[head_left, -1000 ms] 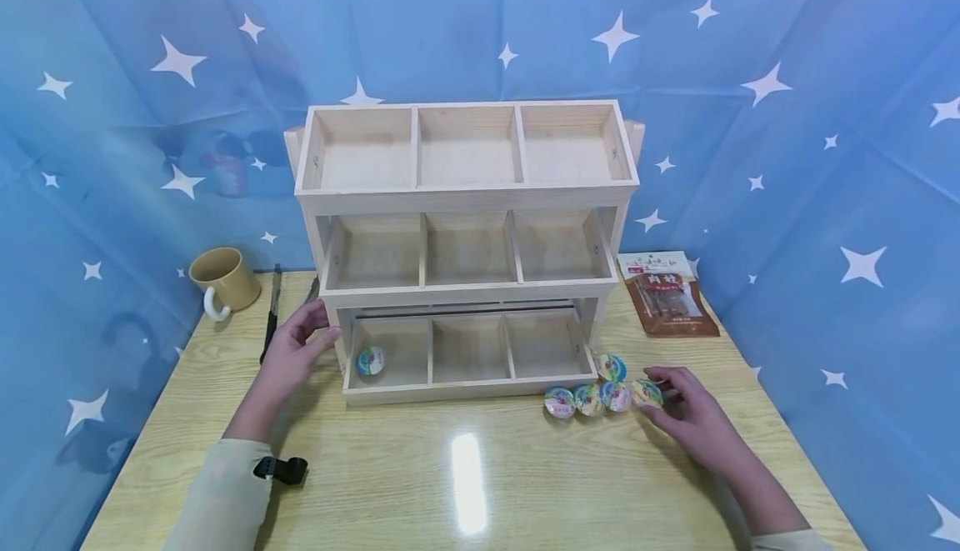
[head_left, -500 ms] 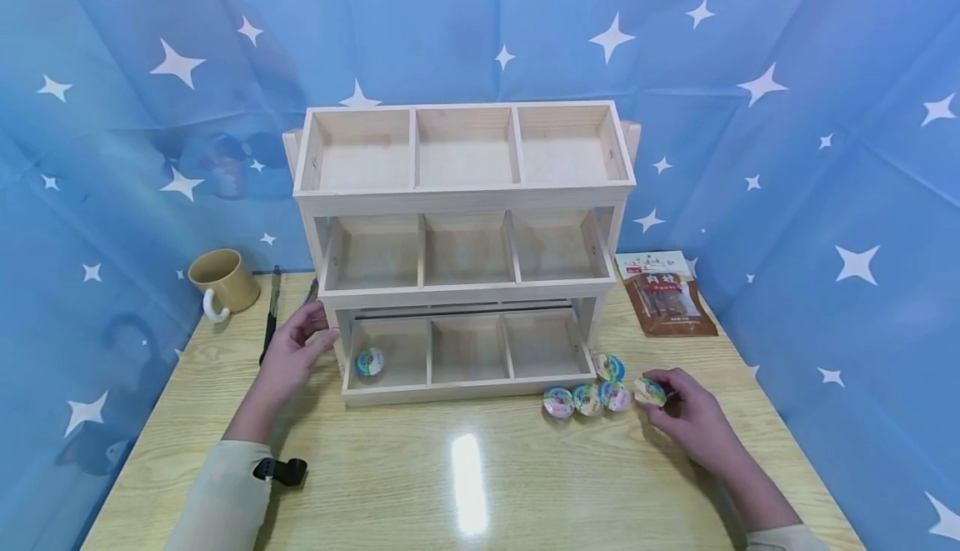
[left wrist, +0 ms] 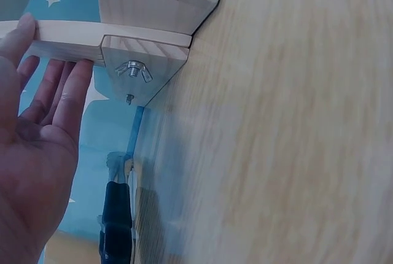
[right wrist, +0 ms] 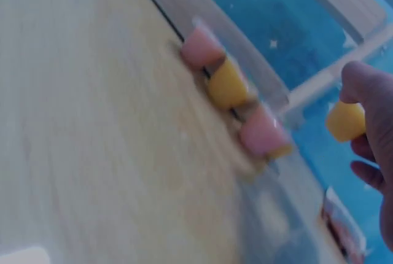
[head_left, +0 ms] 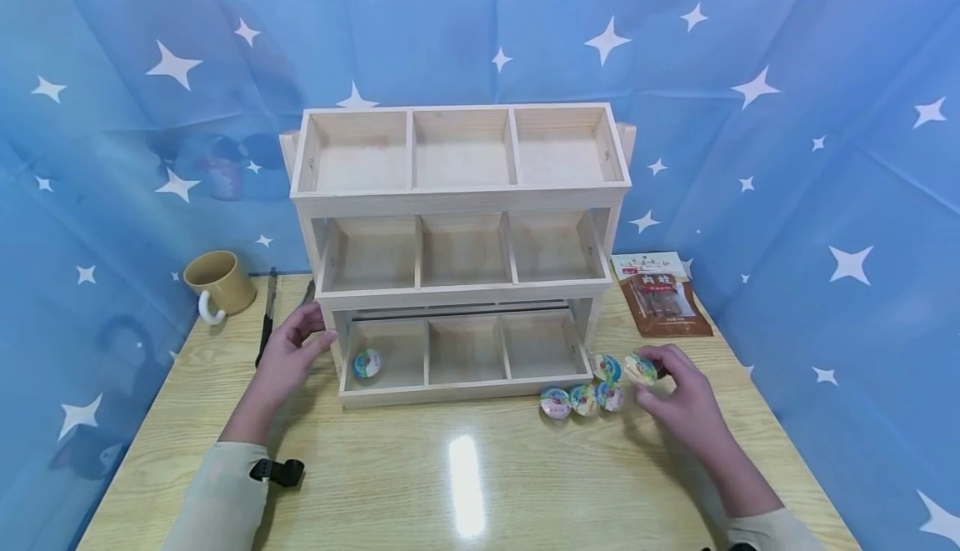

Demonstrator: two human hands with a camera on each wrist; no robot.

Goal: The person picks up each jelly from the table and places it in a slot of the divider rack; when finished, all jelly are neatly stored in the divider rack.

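Yellow cup [head_left: 639,369] has risen, pinched in the right hand [head_left: 686,401] between thumb and fingers.

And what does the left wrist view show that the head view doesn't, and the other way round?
Only the left wrist view shows a metal wing nut. Only the head view shows the right hand pinching a small lidded cup, and the brown packet. Both show the left hand holding the wooden rack, and a black-handled tool.

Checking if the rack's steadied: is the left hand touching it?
Touching. The left wrist view shows the left hand pinching the rack leg between thumb and fingers.
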